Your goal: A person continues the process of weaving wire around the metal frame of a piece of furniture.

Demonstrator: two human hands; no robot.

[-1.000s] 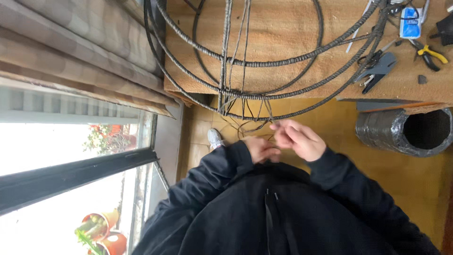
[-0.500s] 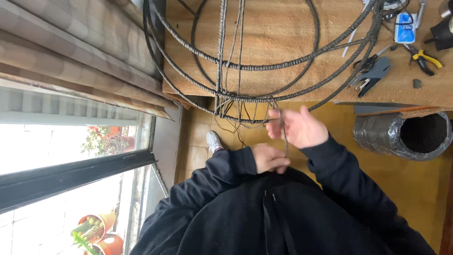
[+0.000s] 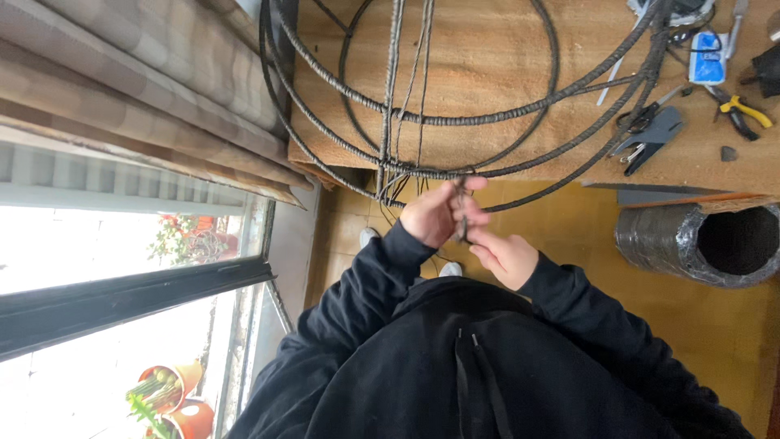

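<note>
Yellow-tiled floor (image 3: 569, 244) lay below a bench (image 3: 504, 65) covered with brown fibre matting, beside a window (image 3: 122, 244) with checked curtains. One large frame of cord-wrapped metal hoops (image 3: 455, 114) rested on the bench, several rings crossing. Both hands met at its near edge: the left hand (image 3: 439, 213) and the right hand (image 3: 505, 256) each had a grip pinching one thin dark cord (image 3: 461, 213) hanging from the frame. One grey foil duct (image 3: 699, 240) lay right; two orange pots (image 3: 175, 398) stood outside.
</note>
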